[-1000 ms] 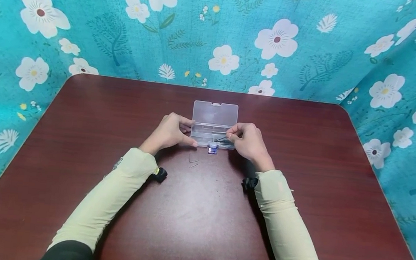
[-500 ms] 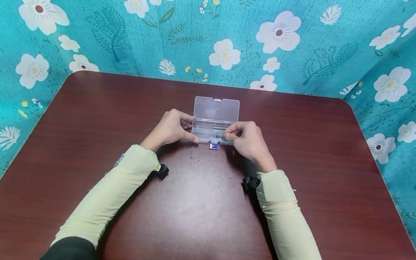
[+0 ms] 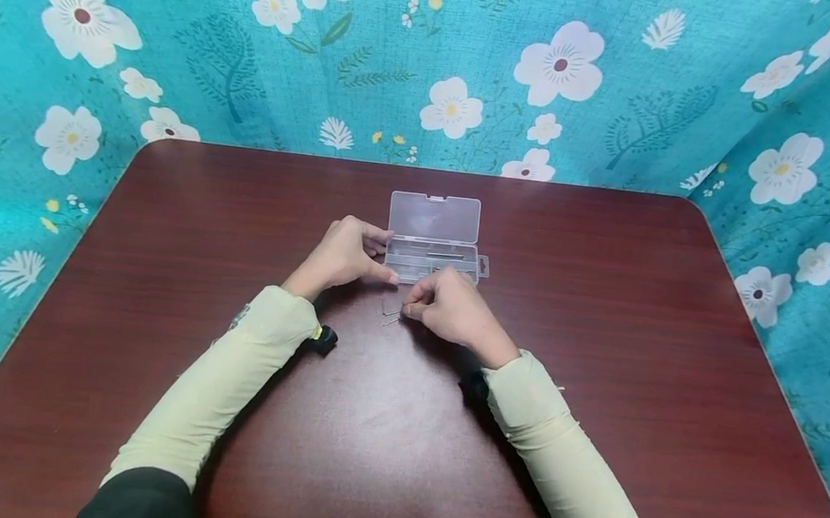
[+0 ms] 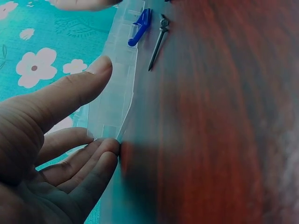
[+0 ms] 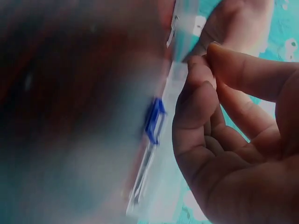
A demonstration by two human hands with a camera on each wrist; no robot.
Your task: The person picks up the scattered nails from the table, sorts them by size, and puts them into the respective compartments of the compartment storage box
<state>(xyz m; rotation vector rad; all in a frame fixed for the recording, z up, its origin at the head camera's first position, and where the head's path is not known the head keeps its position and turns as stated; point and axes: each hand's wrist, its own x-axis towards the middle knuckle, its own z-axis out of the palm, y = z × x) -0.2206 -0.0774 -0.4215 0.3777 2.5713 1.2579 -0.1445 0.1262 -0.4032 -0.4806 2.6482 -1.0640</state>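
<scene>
A clear plastic box (image 3: 434, 217) lies with its lid up on the table. My left hand (image 3: 344, 250) holds its left end, thumb at the front corner and fingers along the side. In front of the box lie several small metal nails (image 3: 390, 314), also seen beside the blue latch (image 4: 140, 28) in the left wrist view. My right hand (image 3: 448, 304) is right over them, thumb and fingertips pinched together; a thin dark nail seems to be between them, mostly hidden. One longer nail (image 3: 445, 255) lies in the box's rear compartment. Part of the front compartment is hidden by my right hand.
The box stands on a dark reddish-brown table (image 3: 241, 192). A clear hang tab (image 3: 484, 266) sticks out at the box's right end. Behind the table's far edge hangs a turquoise flowered curtain (image 3: 391, 40).
My right hand has moved from inside the box, toward me and left, to the nails on the table. My left hand has stayed at the box's left end.
</scene>
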